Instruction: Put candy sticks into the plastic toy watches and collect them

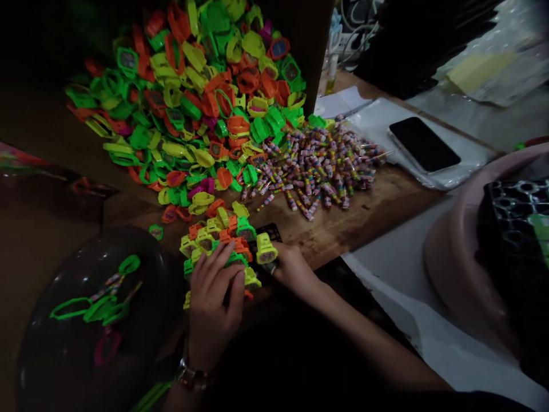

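Observation:
In the middle of the head view, a group of yellow, orange and green toy watches [209, 234] stands in close rows on what looks like a black tray [271, 232] at the bench edge. My left hand [217, 286] rests over the nearer watches with its fingers stretched out. At the right end of the rows, my right hand [289, 266] is closed on a yellow toy watch [266, 249], its dial facing me. Part of that watch's strap and most of the right fingers are hidden.
Behind lies a big heap of toy watches [193, 103], beside a pile of small striped sticks [321, 163]. A phone [424, 144] lies on plastic wrap at the right. A pink tub [454, 229] holds black trays [518, 229]. At the left, a dark stool [55, 355] bears several loose pieces.

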The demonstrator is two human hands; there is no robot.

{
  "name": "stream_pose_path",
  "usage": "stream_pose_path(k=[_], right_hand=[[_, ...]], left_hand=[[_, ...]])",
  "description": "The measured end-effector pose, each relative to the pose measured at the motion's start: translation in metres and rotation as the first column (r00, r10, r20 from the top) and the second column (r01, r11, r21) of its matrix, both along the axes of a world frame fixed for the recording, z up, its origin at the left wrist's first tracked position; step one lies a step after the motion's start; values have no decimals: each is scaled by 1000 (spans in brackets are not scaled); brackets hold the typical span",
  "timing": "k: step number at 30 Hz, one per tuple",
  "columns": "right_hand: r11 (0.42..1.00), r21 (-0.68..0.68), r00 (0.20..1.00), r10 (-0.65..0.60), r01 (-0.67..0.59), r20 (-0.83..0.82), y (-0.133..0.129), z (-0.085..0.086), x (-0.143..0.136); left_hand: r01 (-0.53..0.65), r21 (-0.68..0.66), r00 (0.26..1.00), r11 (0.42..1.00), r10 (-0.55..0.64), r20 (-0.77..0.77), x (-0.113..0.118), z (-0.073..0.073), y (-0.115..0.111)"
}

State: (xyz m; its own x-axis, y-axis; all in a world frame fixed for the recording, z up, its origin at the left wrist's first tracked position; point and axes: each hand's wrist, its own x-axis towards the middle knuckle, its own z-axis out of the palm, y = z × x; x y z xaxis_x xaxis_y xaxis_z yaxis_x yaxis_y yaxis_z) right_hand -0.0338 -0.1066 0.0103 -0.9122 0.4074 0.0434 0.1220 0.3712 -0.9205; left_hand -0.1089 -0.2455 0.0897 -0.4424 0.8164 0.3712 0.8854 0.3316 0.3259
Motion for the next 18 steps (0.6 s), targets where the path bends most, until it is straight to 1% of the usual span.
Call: stream_pose_path(k=[2, 4, 7, 10, 12, 16, 18], right_hand=[[996, 92, 998, 12, -18, 65, -4, 2, -1], [988, 148, 991, 16, -36, 134, -7, 4, -2], [982, 180, 976, 19, -59, 219, -13, 7, -4], [979, 199, 964, -1, -55, 267, -17, 8, -3], [984, 175, 967, -17, -28, 252, -18, 6, -3], [995, 97, 985, -56, 40, 162, -17, -2, -6], [994, 95, 987, -60, 46, 151, -16, -4, -8]], left_hand=[[-7, 8, 1000, 1000, 7, 9, 0, -1, 0], [-5, 15, 1000, 1000, 5, 13, 0, -1, 0], [-11, 25, 1000, 1000, 11, 3, 0, -2, 0], [-36, 16, 999, 999, 36, -13, 1, -2, 1], [-43, 9, 999, 999, 44, -28, 3, -3, 2], [-47, 47, 997, 998, 50, -56, 4, -4, 4], [-48, 59, 998, 997, 50, -41, 4, -4, 4]])
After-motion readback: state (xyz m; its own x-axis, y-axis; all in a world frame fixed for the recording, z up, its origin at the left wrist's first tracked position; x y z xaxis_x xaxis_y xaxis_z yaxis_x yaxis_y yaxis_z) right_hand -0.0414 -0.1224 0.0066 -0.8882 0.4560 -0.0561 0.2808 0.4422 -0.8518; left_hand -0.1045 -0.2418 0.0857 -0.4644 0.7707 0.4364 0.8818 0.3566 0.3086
